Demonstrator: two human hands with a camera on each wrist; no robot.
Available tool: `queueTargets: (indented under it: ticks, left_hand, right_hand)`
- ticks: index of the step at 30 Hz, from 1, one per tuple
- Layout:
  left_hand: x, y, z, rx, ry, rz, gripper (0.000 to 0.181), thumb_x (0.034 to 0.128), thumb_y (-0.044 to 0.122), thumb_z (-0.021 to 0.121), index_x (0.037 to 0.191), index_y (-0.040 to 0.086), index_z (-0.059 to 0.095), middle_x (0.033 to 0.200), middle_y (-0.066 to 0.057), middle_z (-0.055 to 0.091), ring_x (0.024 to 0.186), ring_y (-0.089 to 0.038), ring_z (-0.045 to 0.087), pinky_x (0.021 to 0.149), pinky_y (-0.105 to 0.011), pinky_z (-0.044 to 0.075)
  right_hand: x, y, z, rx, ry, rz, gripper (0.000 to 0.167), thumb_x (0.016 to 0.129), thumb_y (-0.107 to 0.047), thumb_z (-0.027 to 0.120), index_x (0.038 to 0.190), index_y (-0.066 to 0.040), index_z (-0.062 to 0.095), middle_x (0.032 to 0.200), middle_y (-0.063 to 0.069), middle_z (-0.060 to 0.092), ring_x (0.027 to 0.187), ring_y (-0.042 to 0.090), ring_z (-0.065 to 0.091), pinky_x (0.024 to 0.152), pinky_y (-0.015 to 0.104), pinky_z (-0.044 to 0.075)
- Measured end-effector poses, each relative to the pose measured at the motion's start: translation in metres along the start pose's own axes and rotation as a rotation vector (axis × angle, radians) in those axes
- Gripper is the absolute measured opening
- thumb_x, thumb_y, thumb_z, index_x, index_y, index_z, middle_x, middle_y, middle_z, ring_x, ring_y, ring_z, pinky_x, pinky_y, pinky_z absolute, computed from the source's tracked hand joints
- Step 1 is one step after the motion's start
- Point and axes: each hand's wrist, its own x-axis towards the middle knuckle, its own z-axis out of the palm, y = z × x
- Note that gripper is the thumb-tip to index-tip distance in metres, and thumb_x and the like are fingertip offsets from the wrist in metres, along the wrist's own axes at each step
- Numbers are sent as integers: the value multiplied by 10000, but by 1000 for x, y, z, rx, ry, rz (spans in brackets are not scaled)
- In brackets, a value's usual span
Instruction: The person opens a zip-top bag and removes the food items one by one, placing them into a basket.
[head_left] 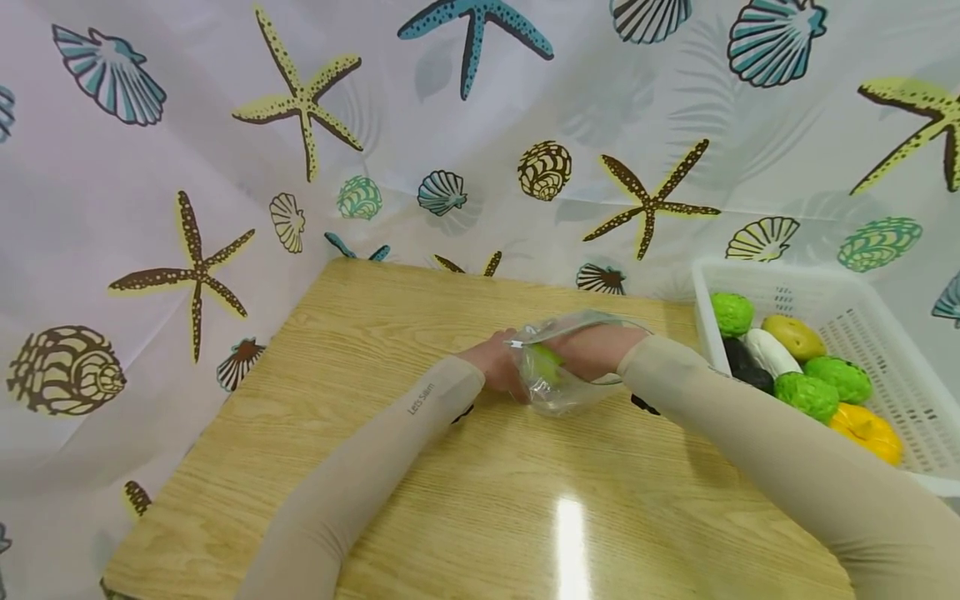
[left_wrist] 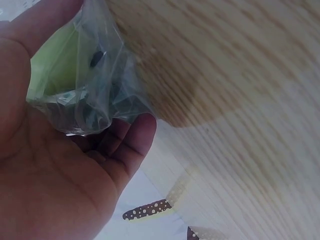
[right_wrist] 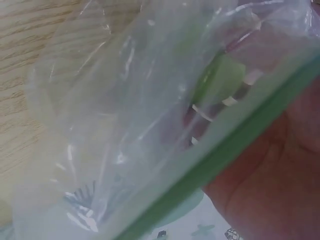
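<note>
A clear zip bag (head_left: 551, 402) is at the middle of the table, a pale green, smooth, fruit-like piece (head_left: 546, 363) inside it. My right hand (head_left: 592, 348) reaches in through the bag's mouth and holds the green piece, its fingertips partly blurred by the plastic. A green zip strip (right_wrist: 200, 179) crosses that wrist in the right wrist view. My left hand (left_wrist: 55, 170) grips the bag's closed end from outside, thumb and fingers curled round the plastic and the green piece (left_wrist: 57, 62). Which kind of fruit or vegetable this is, I cannot tell.
On the right stands a white plastic basket (head_left: 885, 325) with several play vegetables: green bumpy ones (head_left: 836, 379), a brown potato (head_left: 793, 337), a white piece (head_left: 771, 352), dark ones and a yellow-orange pumpkin (head_left: 866, 432). Behind the wooden table (head_left: 390, 333) hangs a shell-patterned curtain (head_left: 465, 133).
</note>
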Motion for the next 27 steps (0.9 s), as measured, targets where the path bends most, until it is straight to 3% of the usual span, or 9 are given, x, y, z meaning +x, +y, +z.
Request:
queueTargets:
  ticks: [4,12,17,23,27]
  left_hand:
    - [-2,0,-1,-3,3,5,882,703,392,927,1468,240,515,1443,-59,443,1325,-226,409,1131,-406,393]
    - [-3,0,0,-9,0,4,884,706,394,923,1474,240,514,1478,-73,422,1354,-246,399,1133,-416,394]
    - [0,0,2,22,9,15,849,693,409,928,1435,223,559,1423,-66,464,1306,-232,424,1121,-368,396]
    - [-1,1,0,73,14,68,811,730,414,905,1435,203,566,1482,-19,496,1407,-253,360,1188,-364,311]
    - [-2,1,-1,60,22,111,818,735,400,904,1444,214,542,1471,20,518,1396,-241,371,1201,-382,284]
  right_hand:
    - [0,1,1,-19,-3,-16,513,935,-250,728,1416,-229,551,1401,89,595,1184,287,622,961,437,535]
    - [-1,1,3,-38,23,-34,542,927,-362,710,1428,-258,531,1397,77,605,1195,286,621,966,436,535]
    - [-5,0,3,-19,77,-63,500,905,-342,730,1370,-239,579,1300,72,658,1100,258,656,889,412,562]
    - [-15,1,1,57,166,-61,592,864,-294,782,1415,-223,576,1347,52,635,1136,235,636,966,421,530]
    - [-25,2,-2,100,229,-76,515,866,-232,779,1354,-204,617,1246,14,674,1048,185,635,933,401,526]
